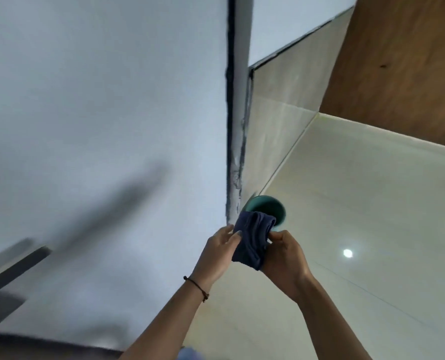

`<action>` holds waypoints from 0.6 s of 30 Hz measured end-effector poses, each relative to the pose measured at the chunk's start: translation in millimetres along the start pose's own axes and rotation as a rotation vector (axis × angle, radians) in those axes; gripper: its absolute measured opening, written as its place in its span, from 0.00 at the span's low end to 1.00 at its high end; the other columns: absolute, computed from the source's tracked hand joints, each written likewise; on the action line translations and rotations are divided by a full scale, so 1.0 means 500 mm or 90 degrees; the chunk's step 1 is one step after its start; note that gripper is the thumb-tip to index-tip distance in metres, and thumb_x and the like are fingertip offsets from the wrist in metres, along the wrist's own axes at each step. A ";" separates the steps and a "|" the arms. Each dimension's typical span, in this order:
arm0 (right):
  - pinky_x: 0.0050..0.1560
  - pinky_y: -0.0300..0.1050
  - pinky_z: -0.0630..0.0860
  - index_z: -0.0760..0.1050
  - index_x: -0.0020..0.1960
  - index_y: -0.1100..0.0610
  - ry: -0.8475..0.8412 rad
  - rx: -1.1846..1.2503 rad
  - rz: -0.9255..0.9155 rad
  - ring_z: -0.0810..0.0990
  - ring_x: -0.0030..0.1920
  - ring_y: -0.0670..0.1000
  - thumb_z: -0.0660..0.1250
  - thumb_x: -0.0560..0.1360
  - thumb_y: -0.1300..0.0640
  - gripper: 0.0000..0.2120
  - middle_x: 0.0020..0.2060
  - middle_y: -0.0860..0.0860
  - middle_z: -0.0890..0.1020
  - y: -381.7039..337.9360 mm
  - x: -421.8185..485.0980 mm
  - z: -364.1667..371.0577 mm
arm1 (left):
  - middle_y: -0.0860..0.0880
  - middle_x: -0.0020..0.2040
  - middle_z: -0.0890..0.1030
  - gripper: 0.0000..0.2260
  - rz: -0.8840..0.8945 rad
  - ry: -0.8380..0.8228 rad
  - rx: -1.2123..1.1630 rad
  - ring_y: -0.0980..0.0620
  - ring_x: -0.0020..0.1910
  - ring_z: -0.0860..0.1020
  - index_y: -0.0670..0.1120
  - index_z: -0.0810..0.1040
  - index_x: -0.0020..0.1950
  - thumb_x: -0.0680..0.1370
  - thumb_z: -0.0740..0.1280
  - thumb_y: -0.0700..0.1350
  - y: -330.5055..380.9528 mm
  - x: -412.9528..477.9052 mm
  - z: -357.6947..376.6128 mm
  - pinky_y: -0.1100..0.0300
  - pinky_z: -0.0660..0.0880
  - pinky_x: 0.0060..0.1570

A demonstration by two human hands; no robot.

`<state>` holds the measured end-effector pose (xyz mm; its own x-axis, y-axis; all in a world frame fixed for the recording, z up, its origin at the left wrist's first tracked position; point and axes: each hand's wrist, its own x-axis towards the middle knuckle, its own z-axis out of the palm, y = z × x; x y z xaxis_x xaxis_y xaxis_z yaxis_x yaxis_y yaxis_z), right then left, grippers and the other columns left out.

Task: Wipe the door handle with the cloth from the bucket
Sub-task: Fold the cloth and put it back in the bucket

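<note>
**Dark blue cloth held in both hands above the teal bucket**

At about eight o'clock in the view, a dark, blurred door handle (pixel 16 266) is seen projecting from the pale door (pixel 99 113); its shape is smeared, and a soft grey shadow is cast up the door surface beside it. The handle is well apart from the hands and is not touched by anything.

Towards six o'clock, the left hand (pixel 216 253) is raised from the lower edge, a thin dark cord bracelet (pixel 196 284) being worn at the wrist. Its fingers are spread loosely, with the fingertips laid against the left edge of the cloth (pixel 252 240).

The cloth is bunched and folded between the two hands, just beside the dark vertical door edge (pixel 231 126).

At its right, the right hand (pixel 285 255) is closed on the cloth, the fabric being pinched between thumb and curled fingers.

Directly behind the cloth, at about five o'clock from centre, the bucket (pixel 270 206) is seen on the glossy pale floor tiles (pixel 372 203), its rim partly covered by the cloth. At one o'clock, a brown wooden panel (pixel 397 61) is seen.
</note>
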<state>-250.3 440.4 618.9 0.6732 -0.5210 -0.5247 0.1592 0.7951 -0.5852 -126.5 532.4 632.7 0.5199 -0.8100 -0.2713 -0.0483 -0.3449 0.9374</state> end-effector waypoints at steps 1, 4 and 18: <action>0.66 0.62 0.71 0.72 0.67 0.65 0.007 0.002 -0.009 0.77 0.64 0.63 0.53 0.77 0.58 0.22 0.63 0.63 0.79 -0.021 0.005 -0.021 | 0.54 0.54 0.81 0.11 0.008 -0.020 -0.007 0.60 0.50 0.79 0.50 0.75 0.61 0.79 0.62 0.46 0.011 0.025 0.028 0.74 0.74 0.41; 0.64 0.61 0.73 0.71 0.68 0.62 0.064 -0.031 -0.070 0.77 0.62 0.60 0.53 0.78 0.63 0.20 0.62 0.61 0.79 -0.086 0.037 -0.076 | 0.56 0.56 0.79 0.14 0.038 -0.029 -0.017 0.60 0.56 0.77 0.49 0.74 0.65 0.79 0.63 0.45 0.049 0.098 0.096 0.75 0.73 0.46; 0.54 0.56 0.78 0.76 0.58 0.57 0.159 -0.155 -0.039 0.83 0.50 0.53 0.63 0.78 0.56 0.11 0.49 0.56 0.84 -0.440 0.449 -0.242 | 0.53 0.64 0.77 0.22 -0.035 -0.249 -0.177 0.59 0.66 0.73 0.53 0.63 0.72 0.77 0.59 0.49 0.075 0.651 0.343 0.63 0.69 0.65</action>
<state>-221.6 111.1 554.8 0.4657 -0.6487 -0.6019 -0.0042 0.6785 -0.7346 -105.5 174.4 541.9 0.1533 -0.9302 -0.3335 0.2277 -0.2952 0.9279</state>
